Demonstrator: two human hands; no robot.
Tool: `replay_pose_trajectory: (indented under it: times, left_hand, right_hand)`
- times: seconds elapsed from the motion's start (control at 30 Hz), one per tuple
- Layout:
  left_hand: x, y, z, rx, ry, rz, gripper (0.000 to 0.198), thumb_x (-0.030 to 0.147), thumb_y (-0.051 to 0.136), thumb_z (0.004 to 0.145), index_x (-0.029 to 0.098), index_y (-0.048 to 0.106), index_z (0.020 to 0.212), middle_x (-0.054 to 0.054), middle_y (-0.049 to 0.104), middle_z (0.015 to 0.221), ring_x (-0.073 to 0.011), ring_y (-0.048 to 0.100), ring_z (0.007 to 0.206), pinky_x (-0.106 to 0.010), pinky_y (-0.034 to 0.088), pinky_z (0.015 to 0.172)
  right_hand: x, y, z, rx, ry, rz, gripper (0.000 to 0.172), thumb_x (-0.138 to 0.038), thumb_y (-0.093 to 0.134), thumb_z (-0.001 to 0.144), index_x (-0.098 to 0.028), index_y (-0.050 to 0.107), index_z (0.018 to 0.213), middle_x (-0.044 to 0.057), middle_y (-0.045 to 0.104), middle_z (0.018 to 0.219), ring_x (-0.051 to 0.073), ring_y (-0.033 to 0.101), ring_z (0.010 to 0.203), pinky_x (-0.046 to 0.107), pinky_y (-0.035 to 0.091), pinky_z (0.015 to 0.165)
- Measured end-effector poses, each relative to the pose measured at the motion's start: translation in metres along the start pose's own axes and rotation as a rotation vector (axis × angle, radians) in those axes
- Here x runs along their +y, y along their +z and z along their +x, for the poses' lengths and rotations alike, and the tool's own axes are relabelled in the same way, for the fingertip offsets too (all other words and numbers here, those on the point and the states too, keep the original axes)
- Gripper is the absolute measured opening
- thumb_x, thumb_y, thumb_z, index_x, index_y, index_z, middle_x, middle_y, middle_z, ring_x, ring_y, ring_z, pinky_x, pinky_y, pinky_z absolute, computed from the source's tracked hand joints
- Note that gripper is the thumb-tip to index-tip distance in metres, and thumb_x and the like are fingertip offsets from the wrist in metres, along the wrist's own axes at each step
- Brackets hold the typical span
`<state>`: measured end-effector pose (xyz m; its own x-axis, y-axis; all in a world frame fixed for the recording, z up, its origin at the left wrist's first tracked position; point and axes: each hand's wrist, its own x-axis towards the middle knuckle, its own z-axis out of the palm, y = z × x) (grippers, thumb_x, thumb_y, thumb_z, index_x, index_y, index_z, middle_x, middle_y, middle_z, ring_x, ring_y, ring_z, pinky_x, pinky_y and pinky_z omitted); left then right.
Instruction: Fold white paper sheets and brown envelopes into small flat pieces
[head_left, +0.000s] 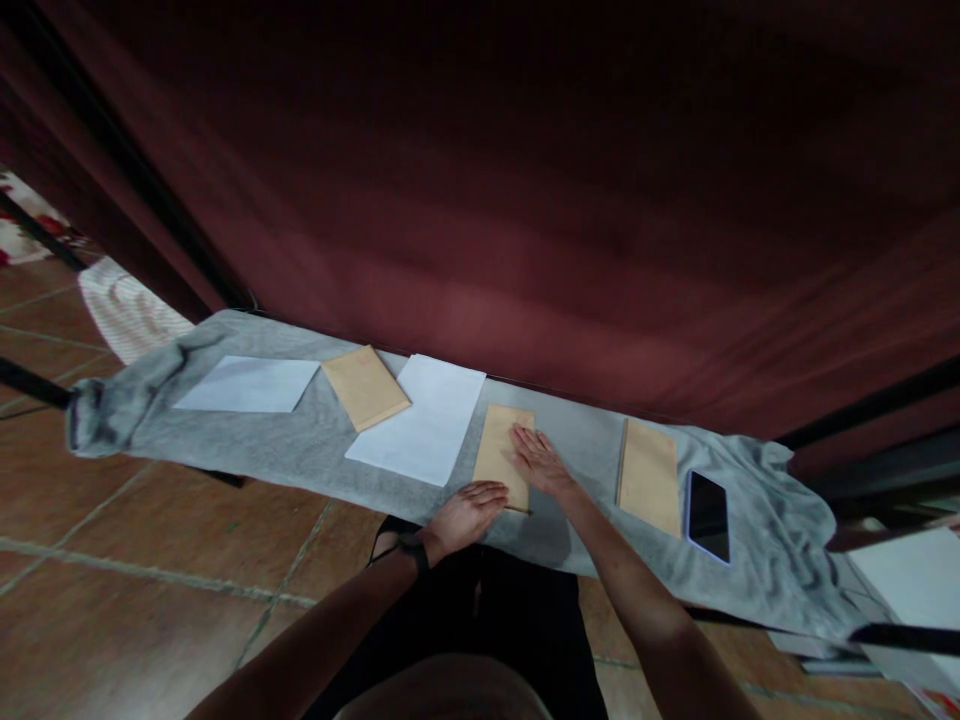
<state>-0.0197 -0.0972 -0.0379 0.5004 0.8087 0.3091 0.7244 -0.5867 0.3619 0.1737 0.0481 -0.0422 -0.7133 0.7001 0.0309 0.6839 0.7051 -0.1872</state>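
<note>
A tan paper envelope (pixel 495 440) lies flat on the grey cloth in front of me. My right hand (pixel 538 460) rests on its right side with the fingers stretched out. Across its lower left corner lies my left hand (pixel 469 512), palm down with flat fingers. Just left of this envelope is a stack of white paper (pixel 427 425). A second tan envelope (pixel 365 387) overlaps the stack's upper left edge. To the right lie more tan envelopes (pixel 649 478), which look stacked.
A phone (pixel 708 516) lies at the right, and a white sheet (pixel 251 385) at the far left. Grey cloth (pixel 300 455) covers the narrow table. A dark red curtain (pixel 487 250) hangs right behind it. White papers (pixel 911 580) sit beyond the table's right end.
</note>
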Motion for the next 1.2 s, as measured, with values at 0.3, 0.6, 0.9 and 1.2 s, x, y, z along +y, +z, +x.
replay_pose_trajectory:
  times: [0.3, 0.6, 0.9, 1.2]
  left_hand:
    - [-0.003, 0.007, -0.004, 0.021, 0.013, 0.029, 0.033, 0.018, 0.046, 0.101, 0.017, 0.063, 0.129, -0.01, 0.065, 0.136, -0.019, 0.057, 0.132, -0.037, 0.047, 0.114]
    - [-0.004, 0.01, -0.004, 0.102, 0.017, 0.016, 0.032, 0.017, 0.049, 0.098, 0.016, 0.063, 0.127, -0.01, 0.068, 0.13, -0.0206, 0.061, 0.127, -0.039, 0.051, 0.11]
    - [-0.001, 0.006, -0.002, 0.089, 0.013, 0.002, 0.03, 0.018, 0.046, 0.099, 0.016, 0.065, 0.123, -0.01, 0.07, 0.125, -0.0207, 0.061, 0.126, -0.038, 0.051, 0.11]
    - [0.002, 0.004, 0.001, 0.1, 0.018, -0.009, 0.025, 0.018, 0.046, 0.099, 0.018, 0.068, 0.111, -0.009, 0.073, 0.114, -0.021, 0.065, 0.119, -0.04, 0.052, 0.108]
  right_hand:
    - [-0.003, 0.008, 0.032, 0.111, 0.033, -0.043, 0.06, -0.038, 0.032, 0.105, -0.017, 0.024, 0.161, 0.012, 0.032, 0.163, 0.024, 0.031, 0.152, 0.053, 0.021, 0.125]
    - [-0.013, 0.011, 0.031, 0.075, -0.127, -0.071, 0.058, -0.037, 0.036, 0.105, -0.013, 0.031, 0.158, 0.011, 0.032, 0.163, 0.022, 0.031, 0.151, 0.045, 0.023, 0.126]
    - [-0.027, 0.011, 0.007, -0.001, -0.17, 0.007, 0.053, -0.035, 0.03, 0.107, -0.019, 0.033, 0.157, 0.008, 0.03, 0.165, 0.02, 0.027, 0.153, 0.044, 0.023, 0.126]
    - [-0.04, 0.006, -0.028, -0.068, -0.192, 0.186, 0.049, -0.038, 0.024, 0.109, -0.029, 0.035, 0.156, 0.001, 0.035, 0.163, 0.013, 0.028, 0.152, 0.04, 0.023, 0.127]
